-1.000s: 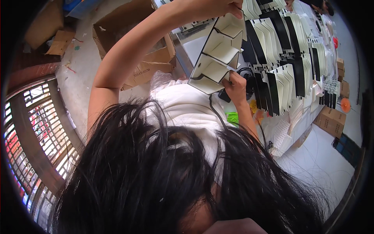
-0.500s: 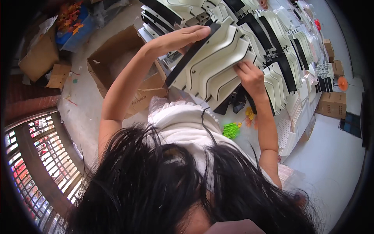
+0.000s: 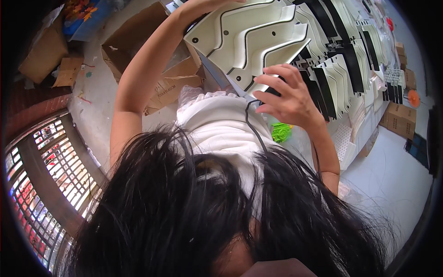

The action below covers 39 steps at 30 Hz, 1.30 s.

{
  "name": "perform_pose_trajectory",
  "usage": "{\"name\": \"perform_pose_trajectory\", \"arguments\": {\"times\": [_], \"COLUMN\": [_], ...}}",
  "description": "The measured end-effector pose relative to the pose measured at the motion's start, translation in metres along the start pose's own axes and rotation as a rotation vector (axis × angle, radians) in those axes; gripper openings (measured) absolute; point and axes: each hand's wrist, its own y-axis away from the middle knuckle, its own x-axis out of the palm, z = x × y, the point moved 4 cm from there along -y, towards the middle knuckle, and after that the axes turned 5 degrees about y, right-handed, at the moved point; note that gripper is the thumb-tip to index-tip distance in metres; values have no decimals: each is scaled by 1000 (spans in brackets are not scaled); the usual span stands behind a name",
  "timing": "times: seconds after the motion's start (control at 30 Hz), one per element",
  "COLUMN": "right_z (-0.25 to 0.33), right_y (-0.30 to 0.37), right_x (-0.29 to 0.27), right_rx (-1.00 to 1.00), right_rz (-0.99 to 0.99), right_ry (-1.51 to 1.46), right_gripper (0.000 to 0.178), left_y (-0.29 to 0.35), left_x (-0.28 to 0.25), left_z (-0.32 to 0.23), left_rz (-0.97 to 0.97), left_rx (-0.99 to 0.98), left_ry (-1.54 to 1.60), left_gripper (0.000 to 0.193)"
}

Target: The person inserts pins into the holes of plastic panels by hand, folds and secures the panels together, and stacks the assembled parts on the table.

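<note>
A stack of cream-white, stepped plastic panels with black edging lies tilted in front of me, small round holes showing near its corners. My left hand reaches over the far left side of this stack. The top of the view cuts it off, so its grip is hidden. Beside the stack's near right edge is my right hand, fingers curved and spread apart with nothing between them. Whether its fingertips touch the panel edge I cannot tell.
Rows of similar white and black panels fill the table to the right. A cardboard box with raised flaps stands on the floor at left. A bright green bundle lies past my waist. More brown cartons are at far right.
The panels have tipped flatter and moved up and away from me. My right hand has come off their edge and opened. My left hand has moved up, partly out of view.
</note>
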Motion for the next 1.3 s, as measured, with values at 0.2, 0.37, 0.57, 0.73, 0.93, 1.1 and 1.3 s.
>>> {"name": "perform_pose_trajectory", "arguments": {"times": [0.2,0.37,0.57,0.73,0.93,1.1,1.3], "right_z": [5,6,3,1,-9,-10,-10], "right_y": [0,-1,5,4,5,6,5], "right_x": [36,42,52,50,49,46,39], "right_rx": [10,109,144,198,150,192,221], "right_rz": [42,17,-50,-76,-123,-102,-115], "right_ry": [340,240,94,26,99,97,96], "right_gripper": [5,12,17,16,20,19,14], "left_y": [-8,-10,-17,-26,-34,-24,-26], "left_x": [1,-2,-2,-10,-11,7,-2], "left_z": [3,5,6,10,8,-24,-6], "left_rz": [30,-6,46,103,136,-85,23], "left_rx": [13,-3,56,143,130,10,113], "left_ry": [-6,-73,-109,-124,32,-434,-205], "left_gripper": [27,25,24,22,22,22,59]}}
